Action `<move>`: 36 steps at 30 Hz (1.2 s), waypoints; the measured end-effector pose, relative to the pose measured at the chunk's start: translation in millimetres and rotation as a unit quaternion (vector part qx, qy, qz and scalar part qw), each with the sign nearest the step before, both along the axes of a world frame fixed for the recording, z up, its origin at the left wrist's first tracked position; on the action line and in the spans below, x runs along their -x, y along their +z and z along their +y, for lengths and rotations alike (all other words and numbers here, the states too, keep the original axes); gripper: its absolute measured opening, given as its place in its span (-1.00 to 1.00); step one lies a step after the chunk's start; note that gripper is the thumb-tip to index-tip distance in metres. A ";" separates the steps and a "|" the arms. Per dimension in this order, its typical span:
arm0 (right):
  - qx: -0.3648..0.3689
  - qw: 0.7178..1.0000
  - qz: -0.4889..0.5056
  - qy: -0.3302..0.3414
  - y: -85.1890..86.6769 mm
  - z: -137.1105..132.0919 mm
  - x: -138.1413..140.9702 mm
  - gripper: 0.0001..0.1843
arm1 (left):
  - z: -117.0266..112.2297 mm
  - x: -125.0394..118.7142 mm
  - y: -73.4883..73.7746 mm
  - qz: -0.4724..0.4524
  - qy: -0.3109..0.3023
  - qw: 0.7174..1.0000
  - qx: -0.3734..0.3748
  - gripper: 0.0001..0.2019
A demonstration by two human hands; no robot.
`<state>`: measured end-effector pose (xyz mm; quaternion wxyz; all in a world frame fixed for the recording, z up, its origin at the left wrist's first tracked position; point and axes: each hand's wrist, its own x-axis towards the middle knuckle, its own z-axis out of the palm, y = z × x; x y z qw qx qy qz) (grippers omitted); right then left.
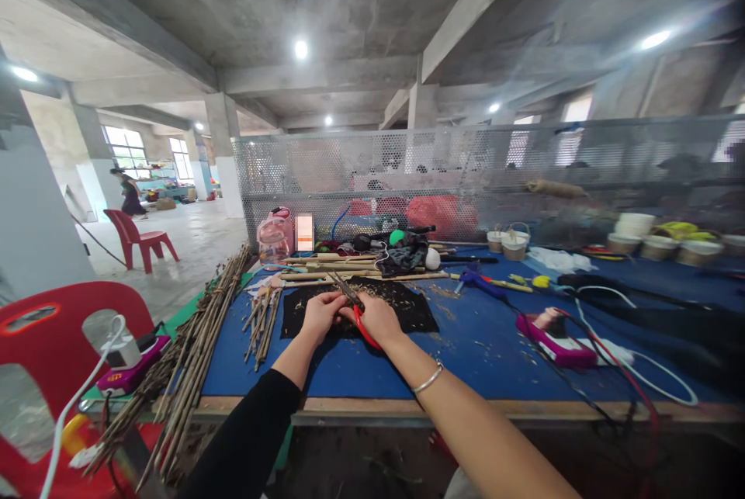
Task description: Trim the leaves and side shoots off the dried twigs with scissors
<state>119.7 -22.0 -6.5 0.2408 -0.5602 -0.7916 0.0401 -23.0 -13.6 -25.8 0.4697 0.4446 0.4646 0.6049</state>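
Observation:
Over a black cloth [417, 305] strewn with small plant scraps, my two hands meet at the middle of the table. My right hand [378, 317] is closed on red-handled scissors [366, 332], whose blades point up and to the left. The fingers of my left hand [322, 315] are pinched together beside the blades; what they hold is too small to make out. Left of the cloth lies a small pile of short cut sticks [265, 324]. A large bundle of long thin branches [201, 336] slants across the table's left edge.
Behind the cloth lie several thicker sticks [326, 266], near a pink-and-clear jug [275, 239]. A blue glue gun [483, 283] and a purple power strip [556, 340] with trailing cords are on the right. A red chair [70, 313] stands at left; a person [131, 192] is farther off.

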 end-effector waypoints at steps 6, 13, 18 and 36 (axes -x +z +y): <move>-0.003 1.000 -0.010 -0.002 -1.5 1.2 -0.6 -0.40 | -3.1 -0.4 3.9 -0.001 0.019 1.000 0.016 -0.69; -0.038 0.999 -0.008 -0.008 -3.7 2.3 -0.8 -0.43 | -3.1 -0.1 5.1 -0.043 0.009 0.999 0.025 -0.66; -0.076 0.996 0.005 0.046 -3.7 0.6 0.1 -0.43 | 0.9 0.1 1.7 -0.080 -0.033 0.996 -0.007 -0.69; -0.036 0.996 0.068 0.054 -2.0 -0.1 1.2 -0.55 | -1.2 -1.4 1.6 -0.064 -0.080 0.995 -0.017 -0.59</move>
